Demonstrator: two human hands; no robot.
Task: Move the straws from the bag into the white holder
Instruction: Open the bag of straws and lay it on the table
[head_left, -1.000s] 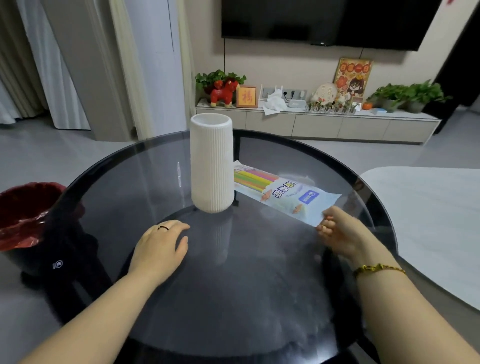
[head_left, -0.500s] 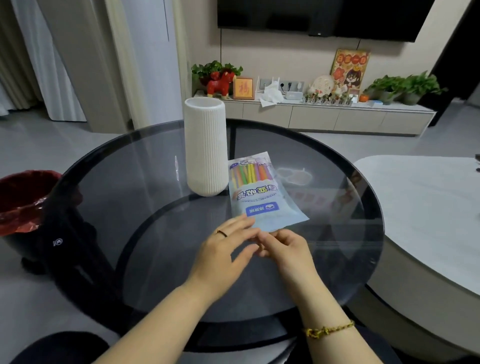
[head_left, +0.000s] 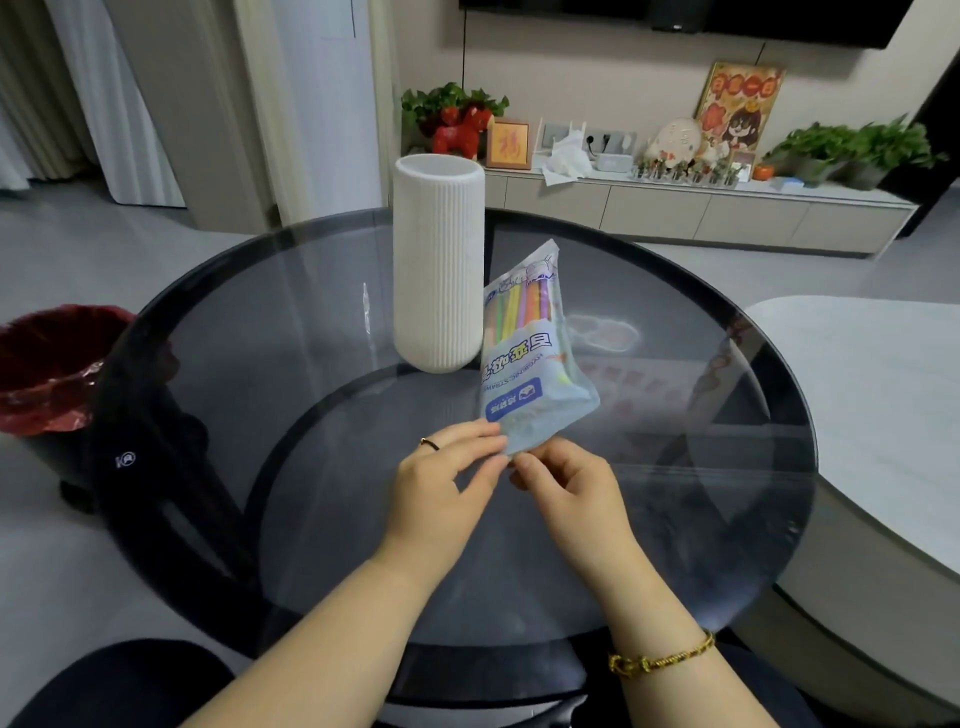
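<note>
Your bag (head_left: 530, 364) no longer lies flat: since half a second ago you have tipped it up off the surface (head_left: 291, 332) at frame centre, leaning just beside the white holder (head_left: 439, 260), so opening comes next. Left hand (head_left: 441, 488) and right hand (head_left: 571, 493) each keep a narrow grip pinching its lower corner. Count one bag, one holder, about six coloured straws (head_left: 522, 306) showing inside, none moved yet.
</note>
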